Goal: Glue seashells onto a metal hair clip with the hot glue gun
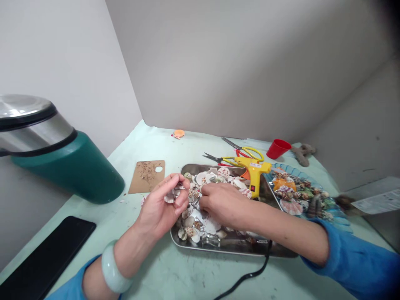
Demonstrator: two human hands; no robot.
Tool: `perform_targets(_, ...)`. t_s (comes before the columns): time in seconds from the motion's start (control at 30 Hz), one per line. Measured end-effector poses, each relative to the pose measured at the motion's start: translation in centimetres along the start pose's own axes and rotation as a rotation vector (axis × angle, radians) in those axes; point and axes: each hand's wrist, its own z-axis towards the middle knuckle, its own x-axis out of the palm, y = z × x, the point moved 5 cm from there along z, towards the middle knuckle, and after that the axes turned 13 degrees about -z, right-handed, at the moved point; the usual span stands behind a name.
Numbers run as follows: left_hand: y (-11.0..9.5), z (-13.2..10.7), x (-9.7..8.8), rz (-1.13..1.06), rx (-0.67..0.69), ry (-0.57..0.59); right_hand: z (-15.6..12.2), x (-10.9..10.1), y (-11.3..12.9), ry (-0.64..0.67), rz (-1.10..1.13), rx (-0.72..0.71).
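My left hand (162, 202) is closed around a small seashell (171, 196), held just over the left edge of a metal tray (200, 249). Inside the tray lie many loose seashells (210, 223), whitish, spotted and striped. My right hand (223, 204) reaches down among these shells with its fingers bent together. What its fingertips pinch, if anything, is hidden. Behind that hand, a yellow hot glue gun (255, 177) rests on the tray, and a black cord (250, 275) runs over the front rim.
A green flask (68, 166) and a black phone-like slab (46, 254) are at left. A brown card (146, 177) lies behind my left hand. Scissors (240, 148), a red cup (278, 149) and a blue shell-filled plate (340, 223) stand back and right. Walls enclose the table.
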Motion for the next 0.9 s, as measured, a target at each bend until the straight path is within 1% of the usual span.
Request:
perform_targets(0.13, 0.0, 0.1, 0.0, 0.003, 0.003, 0.01, 1.0, 0.0, 0.9, -0.047, 0.025, -0.002)
perform_targets(0.23, 0.0, 0.1, 0.1, 0.012, 0.011, 0.022, 2.2, 0.3, 1.9, -0.074, 0.046, -0.026)
perform_targets(0.33, 0.0, 0.1, 0.2, 0.018, 0.013, 0.026, 3.0, 0.6, 2.5, -0.076, 0.052, -0.049)
perform_targets(0.4, 0.0, 0.0, 0.3, 0.019, 0.009, 0.023, 3.0, 0.3, 2.4, -0.069, 0.049, -0.053)
perform_targets(0.5, 0.0, 0.0, 0.2, 0.016, 0.002, 0.018, 2.4, -0.8, 0.9, -0.062, 0.024, 0.0)
perform_targets(0.57, 0.0, 0.0, 0.2, 0.015, -0.004, 0.016, 1.5, -1.6, -0.6, -0.057, -0.011, 0.089)
perform_targets(0.63, 0.0, 0.0, 0.1, 0.019, -0.011, 0.018, 0.5, -1.9, -1.6, -0.033, -0.031, 0.15)
perform_targets(0.7, 0.0, 0.1, 0.1, 0.038, -0.014, 0.026, -0.6, -1.6, -1.5, 0.017, -0.019, 0.122)
perform_targets(0.77, 0.1, 0.0, 0.3, 0.096, -0.006, 0.038, -1.5, -0.7, -0.6, 0.088, 0.021, 0.05)
perform_targets(0.8, 0.1, -0.1, 0.4, 0.143, -0.005, 0.045, -1.9, -0.3, -0.2, 0.119, 0.04, 0.037)
perform_targets(0.9, 0.4, -0.5, 0.9, 0.325, -0.021, 0.074, -2.7, 0.5, 0.6, 0.164, 0.082, 0.053)
